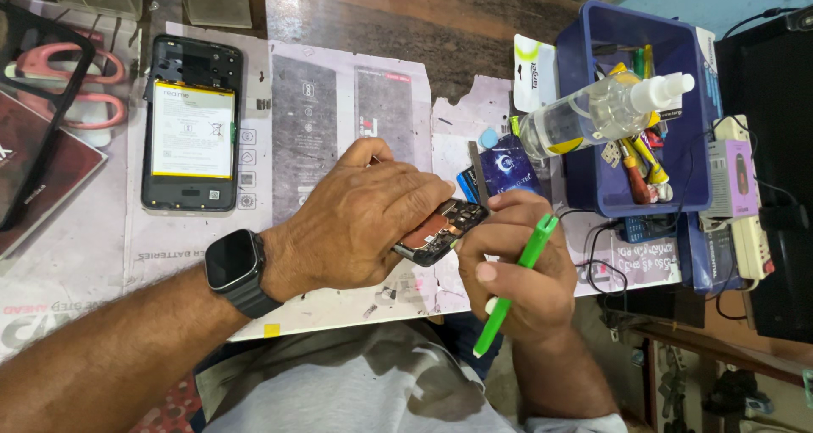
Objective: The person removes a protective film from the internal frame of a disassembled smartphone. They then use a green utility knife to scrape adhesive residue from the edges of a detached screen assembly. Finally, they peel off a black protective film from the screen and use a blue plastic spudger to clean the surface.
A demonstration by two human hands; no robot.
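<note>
My left hand (360, 221) grips a small dark phone frame part (440, 230) with copper-coloured and circuit pieces showing, held just above the bench edge. A dark smartwatch (233, 264) sits on that wrist. My right hand (517, 272) holds a bright green plastic pry tool (517, 285) across the palm, and its fingertips touch the right end of the phone part. An opened phone (191, 124) with its white and yellow battery exposed lies flat at the upper left, away from both hands.
A blue plastic bin (669, 200) at right holds a clear spray bottle (605, 111), screwdrivers and small tools. Pink-handled scissors (76, 82) lie at far left. Printed paper sheets (339, 103) cover the wooden bench. Cables and a white charger (737, 187) sit at far right.
</note>
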